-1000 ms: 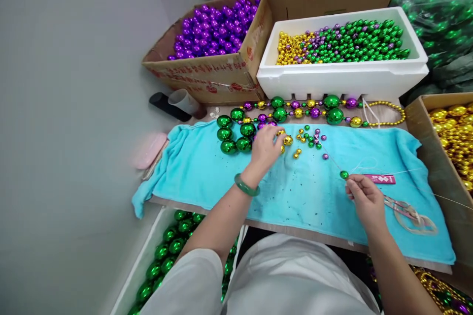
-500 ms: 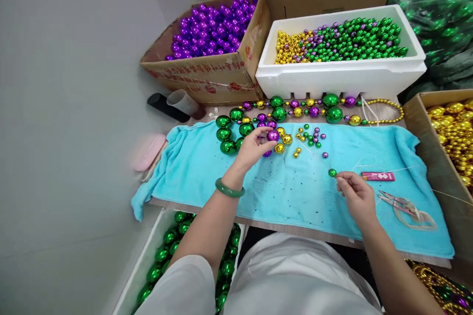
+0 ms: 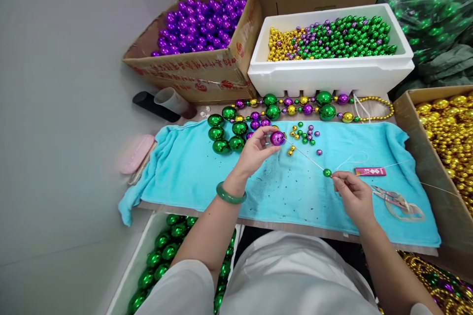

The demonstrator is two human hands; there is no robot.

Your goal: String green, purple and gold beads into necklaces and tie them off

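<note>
Between the fingertips of my left hand (image 3: 256, 150) is a shiny purple bead (image 3: 278, 138), held above the blue towel (image 3: 281, 192). A thin straight needle (image 3: 305, 154) runs from that bead to a small green bead (image 3: 327, 173). My right hand (image 3: 353, 194) pinches the needle's near end just behind the green bead. Whether the tip has entered the purple bead's hole is too small to tell. Loose small green, purple and gold beads (image 3: 291, 150) lie between the hands. Large green beads (image 3: 220, 146) sit left of my left hand, which partly covers purple and gold ones.
A strung bead necklace (image 3: 327, 111) lies along the towel's far edge. Scissors (image 3: 397, 202) and a pink packet (image 3: 370, 172) are at right. Behind stand a carton of purple beads (image 3: 236, 61) and a white foam box (image 3: 328, 76). A gold-bead carton (image 3: 436, 157) borders the right.
My left hand has lifted the purple bead off the group and brought it to the needle's far end. My right hand keeps its pinch. The whole view has shifted slightly.
</note>
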